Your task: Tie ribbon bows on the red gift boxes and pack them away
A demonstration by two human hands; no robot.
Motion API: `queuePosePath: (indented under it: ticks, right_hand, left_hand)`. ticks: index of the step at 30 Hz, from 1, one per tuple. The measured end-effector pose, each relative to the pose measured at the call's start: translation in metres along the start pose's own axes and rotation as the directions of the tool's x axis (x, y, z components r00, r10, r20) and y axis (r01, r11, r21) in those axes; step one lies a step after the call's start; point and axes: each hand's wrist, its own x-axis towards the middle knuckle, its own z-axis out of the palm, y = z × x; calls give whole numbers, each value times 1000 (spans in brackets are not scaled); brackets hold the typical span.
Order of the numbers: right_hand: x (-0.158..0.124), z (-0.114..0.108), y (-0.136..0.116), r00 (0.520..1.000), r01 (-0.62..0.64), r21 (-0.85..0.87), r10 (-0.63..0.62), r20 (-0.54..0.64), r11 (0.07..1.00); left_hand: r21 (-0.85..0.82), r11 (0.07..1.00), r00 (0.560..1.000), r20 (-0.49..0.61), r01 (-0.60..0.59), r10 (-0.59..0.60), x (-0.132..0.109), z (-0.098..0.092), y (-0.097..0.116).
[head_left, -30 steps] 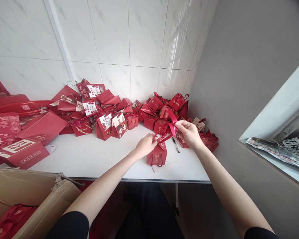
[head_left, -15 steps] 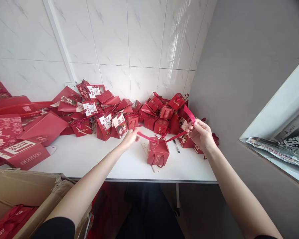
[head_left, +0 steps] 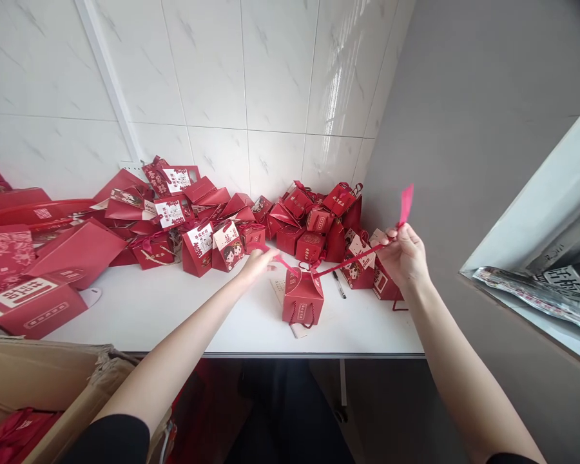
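A small red box (head_left: 303, 303) with twisted cord handles stands near the front of the white table (head_left: 241, 332). Red ribbon (head_left: 344, 261) runs from its top to both sides. My left hand (head_left: 260, 263), up and left of the box, pinches one ribbon end. On the right, my right hand (head_left: 403, 251) grips the other end between thumb and fingers, and a loose tail sticks up above it. Both ribbon lengths are stretched out. Under the box lies a pale printed card (head_left: 277, 293), mostly covered.
Behind are piles of red gift boxes (head_left: 310, 247) against the tiled wall. A black pen (head_left: 339, 285) lies right of the box. At the lower left stands an open cardboard carton (head_left: 89, 386). A grey wall and a ledge (head_left: 536, 283) bound the right.
My right hand has moved right and slightly down, drawing its ribbon length out longer and straighter. The left hand stays almost in place, and the view has shifted slightly.
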Motion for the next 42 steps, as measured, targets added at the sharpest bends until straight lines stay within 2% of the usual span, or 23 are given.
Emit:
queuePosePath:
  ticks: [6,13,20,25,32,37,42]
  right_hand:
    - [0,29,17,986,-105,-172,125,112,980]
    - [10,59,41,958,-112,-272,177,228,956]
    - [14,76,52,975,-126,-248,165,147,960]
    - [16,83,54,984,-117,-240,145,103,964]
    - [14,92,48,975,-107,-282,156,159,954]
    - [10,98,42,975,-88,-353,154,163,931]
    - [9,97,41,970,-121,-355,187,157,927]
  left_hand:
    - [-229,968,990,72,-103,122,14,27,39]
    - [-261,944,947,191,-203,257,18,48,68]
    - [-18,918,909,138,-395,394,14,46,65]
    - [42,906,898,158,-421,410,8,44,66]
    - [65,860,858,144,-506,493,2,47,79]
    - [137,821,830,163,-554,533,6,46,80]
    - [191,799,820,191,-571,540,8,45,80]
